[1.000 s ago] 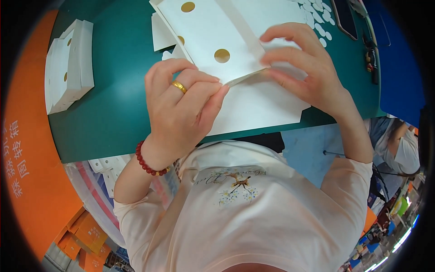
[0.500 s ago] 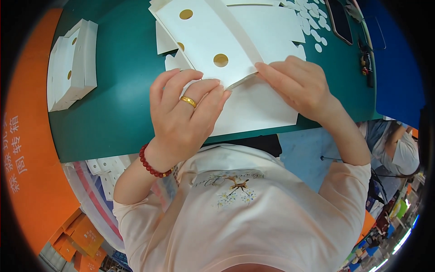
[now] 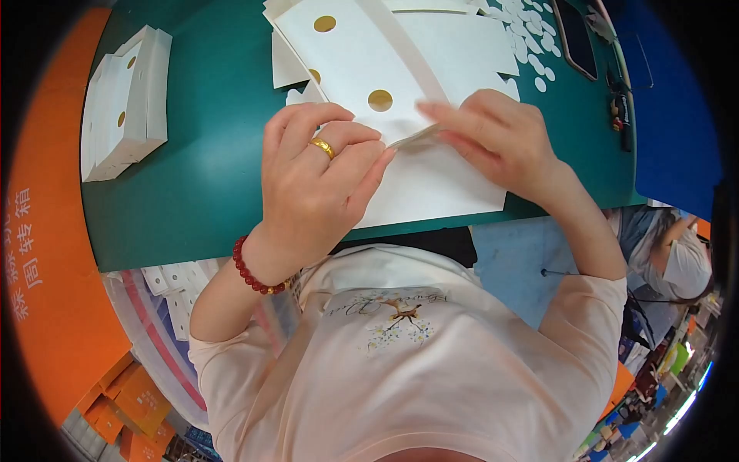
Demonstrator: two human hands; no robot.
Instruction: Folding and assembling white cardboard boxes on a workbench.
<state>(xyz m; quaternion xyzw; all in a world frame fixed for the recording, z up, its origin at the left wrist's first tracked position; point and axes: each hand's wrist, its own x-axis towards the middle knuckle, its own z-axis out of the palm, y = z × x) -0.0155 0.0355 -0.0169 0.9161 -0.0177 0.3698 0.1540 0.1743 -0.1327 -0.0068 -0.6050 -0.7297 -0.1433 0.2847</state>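
Note:
A partly folded white cardboard box point(image 3: 350, 65) with round holes showing yellow-brown inside lies at a slant, one long side standing up. My left hand point(image 3: 319, 165), with a gold ring and a red bead bracelet, pinches the box's near edge between thumb and fingers. At the near right corner, my right hand point(image 3: 493, 138) has its thumb under the edge and its fingers over the panel; the fingertips are smeared by motion. Beneath the box, flat white card sheets point(image 3: 439, 192) lie stacked on the green table point(image 3: 208, 154).
Folded white boxes point(image 3: 127, 108) stand at the left of the table. Small white paper discs point(image 3: 531, 38) are scattered at the far right, beside a phone point(image 3: 575, 38) and dark pen-like tools point(image 3: 622, 115). A bin with white pieces point(image 3: 177, 289) sits below the left edge. Another person point(image 3: 677, 254) is at right.
My right fingertips have shifted left, over the box's near corner. My left hand has moved slightly up and right, still at the near edge. The box looks nearly the same.

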